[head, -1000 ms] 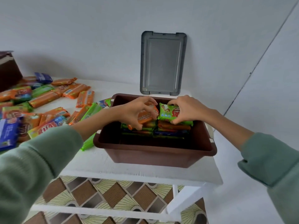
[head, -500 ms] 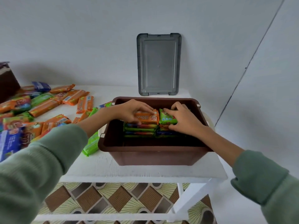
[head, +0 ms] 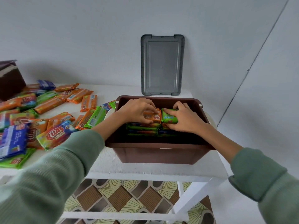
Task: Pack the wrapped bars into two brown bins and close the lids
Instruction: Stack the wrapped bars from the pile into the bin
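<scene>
We saw a brown bin (head: 155, 152) sitting on a white table (head: 145, 168), with its top open. Both hands were down inside it. The left hand (head: 137, 110) had its fingers curled over an orange bar (head: 153, 117), with the thumb on the near side, pinching it. The right hand (head: 182, 120) held a green bar (head: 168, 118) the same way, fingers on top and thumb on the near edge. The two bars lay side by side and touched, on top of the stacked bars (head: 142, 129) at the back of the bin. A gray lid (head: 162, 65) stood up against the wall just behind the bin. We saw many loose bars (head: 48, 110) spread over the table to the left. Another brown bin (head: 9, 81) showed partly at the far left edge.
</scene>
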Motion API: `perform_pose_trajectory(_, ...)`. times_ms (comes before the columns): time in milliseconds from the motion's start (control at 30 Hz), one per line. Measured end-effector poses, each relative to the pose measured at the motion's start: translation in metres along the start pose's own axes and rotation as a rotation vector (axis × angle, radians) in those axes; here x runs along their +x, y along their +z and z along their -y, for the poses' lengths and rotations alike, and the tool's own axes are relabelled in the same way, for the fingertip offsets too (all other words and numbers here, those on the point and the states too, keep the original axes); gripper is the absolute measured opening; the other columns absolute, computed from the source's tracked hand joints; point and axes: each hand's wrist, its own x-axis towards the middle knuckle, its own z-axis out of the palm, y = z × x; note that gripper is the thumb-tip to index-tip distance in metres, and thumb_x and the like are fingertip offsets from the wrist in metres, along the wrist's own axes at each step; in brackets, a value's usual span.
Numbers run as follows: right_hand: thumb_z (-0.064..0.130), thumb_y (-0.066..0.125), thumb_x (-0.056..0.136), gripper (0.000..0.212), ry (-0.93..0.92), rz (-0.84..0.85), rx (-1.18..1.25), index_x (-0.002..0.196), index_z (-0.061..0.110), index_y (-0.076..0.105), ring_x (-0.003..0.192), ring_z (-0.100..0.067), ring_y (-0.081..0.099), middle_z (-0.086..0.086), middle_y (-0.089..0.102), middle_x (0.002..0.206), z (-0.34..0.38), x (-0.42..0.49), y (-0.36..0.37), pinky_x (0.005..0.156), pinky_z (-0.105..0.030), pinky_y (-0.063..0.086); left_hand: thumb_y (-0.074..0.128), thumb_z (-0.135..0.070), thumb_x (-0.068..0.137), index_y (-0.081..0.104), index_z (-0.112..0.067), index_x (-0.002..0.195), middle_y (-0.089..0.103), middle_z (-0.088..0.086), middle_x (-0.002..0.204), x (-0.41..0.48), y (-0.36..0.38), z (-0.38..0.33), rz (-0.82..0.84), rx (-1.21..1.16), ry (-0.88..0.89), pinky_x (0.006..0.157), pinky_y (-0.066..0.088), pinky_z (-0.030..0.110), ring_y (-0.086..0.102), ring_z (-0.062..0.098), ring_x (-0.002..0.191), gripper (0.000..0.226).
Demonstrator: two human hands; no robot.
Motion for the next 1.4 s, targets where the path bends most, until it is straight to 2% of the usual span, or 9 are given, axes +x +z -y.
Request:
perform_pose_trajectory(200, 0.038, 0.066, 0.082, 0.059, 0.068, -0.037, 0.099, 0.137, 0.030, 0.045, 0.115, -0.022, 0.038, -0.005, 0.043, 0.119, 0.008, 0.010, 0.000, 0.089, -0.034, 0.043, 0.068, -0.046, 0.076, 0.054, -0.027, 0.122, 0.051, -0.003, 0.124, 0.005, -0.002, -0.007, 0.044, 0.113, -0.032, 0.073, 0.033, 0.024, 0.046, 0.015, 0.115, 0.051)
perform_pose_trajectory(433, 0.033, 0.067, 0.082, 0.060, 0.066, -0.105, 0.102, 0.138, 0.027, 0.045, 0.115, -0.020, 0.041, -0.003, 0.045, 0.119, 0.013, 0.004, 0.003, 0.088, -0.032, 0.042, 0.068, -0.044, 0.077, 0.055, -0.027, 0.121, 0.053, -0.004, 0.121, 0.004, 0.000, -0.003, 0.040, 0.046, -0.072, 0.073, 0.034, 0.024, 0.047, 0.015, 0.113, 0.048)
perform_pose_trajectory(600, 0.034, 0.073, 0.076, 0.074, 0.030, -0.035, 0.024, 0.140, 0.037, 0.037, 0.114, -0.020, 0.039, -0.001, 0.041, 0.122, 0.003, 0.001, -0.001, 0.081, -0.031, 0.041, 0.071, -0.044, 0.074, 0.056, -0.028, 0.120, 0.052, -0.004, 0.122, -0.001, 0.003, -0.001, 0.022, -0.011, -0.107, 0.075, 0.037, 0.026, 0.046, 0.014, 0.115, 0.050)
perform_pose_trajectory(700, 0.026, 0.071, 0.079, 0.070, 0.021, -0.042, 0.001, 0.139, 0.041, 0.037, 0.115, -0.020, 0.039, -0.001, 0.042, 0.124, 0.000, 0.002, -0.002, 0.077, -0.030, 0.039, 0.072, -0.043, 0.073, 0.056, -0.027, 0.119, 0.051, -0.003, 0.124, 0.000, 0.002, -0.005, 0.037, -0.021, -0.134, 0.084, 0.043, 0.032, 0.045, 0.015, 0.117, 0.052)
perform_pose_trajectory(867, 0.038, 0.075, 0.073, 0.068, 0.051, -0.018, 0.197, 0.135, 0.034, 0.046, 0.119, -0.024, 0.048, -0.005, 0.049, 0.128, 0.000, 0.007, -0.012, 0.090, -0.037, 0.047, 0.069, -0.041, 0.077, 0.063, -0.022, 0.113, 0.057, -0.001, 0.118, -0.008, -0.010, -0.009, 0.025, -0.213, -0.204, 0.092, 0.045, 0.034, 0.052, 0.014, 0.109, 0.041)
perform_pose_trajectory(1067, 0.034, 0.065, 0.084, 0.057, -0.143, -0.173, 0.304, 0.137, 0.028, 0.045, 0.117, -0.026, 0.052, -0.010, 0.053, 0.128, 0.069, 0.036, -0.043, 0.085, -0.033, 0.043, 0.063, -0.020, 0.084, 0.068, -0.017, 0.101, 0.067, 0.003, 0.101, -0.067, -0.047, 0.027, -0.380, -0.253, -0.460, 0.078, 0.049, 0.028, 0.063, 0.014, 0.092, 0.018)
perform_pose_trajectory(1200, 0.030, 0.064, 0.086, 0.057, -0.271, -0.163, 0.324, 0.139, 0.027, 0.043, 0.117, -0.026, 0.051, -0.011, 0.051, 0.129, 0.141, 0.069, -0.048, 0.087, -0.032, 0.042, 0.061, -0.022, 0.084, 0.067, -0.016, 0.103, 0.067, 0.005, 0.104, -0.133, -0.073, 0.069, -0.460, -0.204, -0.719, 0.083, 0.052, 0.035, 0.063, 0.019, 0.093, 0.021)
perform_pose_trajectory(1300, 0.027, 0.064, 0.085, 0.058, -0.348, -0.110, 0.369, 0.139, 0.025, 0.044, 0.119, -0.028, 0.050, -0.014, 0.051, 0.130, 0.199, 0.094, -0.040, 0.093, -0.032, 0.041, 0.063, -0.023, 0.083, 0.064, -0.014, 0.110, 0.064, 0.007, 0.113, -0.186, -0.081, 0.095, -0.472, -0.152, -0.924, 0.084, 0.047, 0.031, 0.060, 0.024, 0.103, 0.028)
perform_pose_trajectory(1400, 0.027, 0.067, 0.083, 0.061, -0.420, -0.053, 0.385, 0.139, 0.024, 0.043, 0.126, -0.027, 0.047, -0.012, 0.047, 0.140, 0.255, 0.112, -0.019, 0.098, -0.032, 0.040, 0.062, -0.024, 0.081, 0.061, -0.012, 0.116, 0.057, 0.011, 0.125, -0.233, -0.069, 0.123, -0.435, -0.153, -1.104, 0.092, 0.044, 0.037, 0.052, 0.029, 0.116, 0.037)
